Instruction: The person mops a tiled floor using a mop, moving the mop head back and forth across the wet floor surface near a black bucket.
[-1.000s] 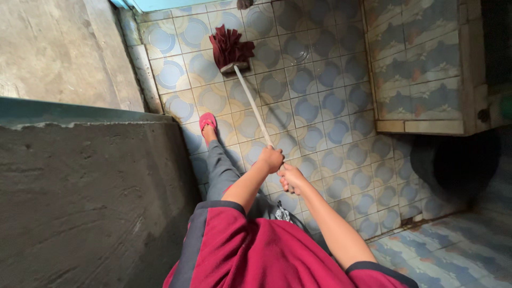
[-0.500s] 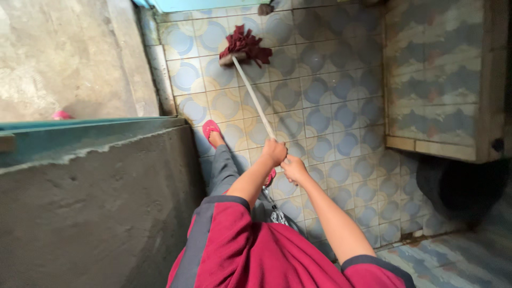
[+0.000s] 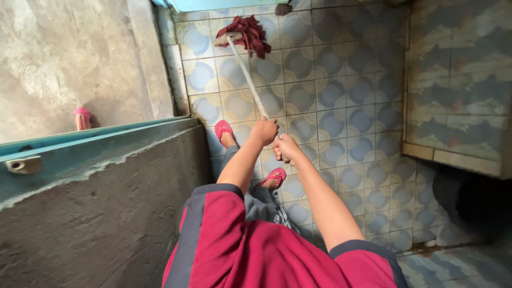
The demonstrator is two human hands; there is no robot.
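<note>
Our left hand and right hand each close their grip around the mop handle. Its dark red mop head rests on the patterned tile floor.

Floor: square tiles, blue circles on cream, spread across middle and far. Rough grey concrete wall near left, teal-painted ledge along its top, small metal fitting on ledge. Pink object far left against bare cement wall. Tiled raised block right, dark hollow beneath.
</note>
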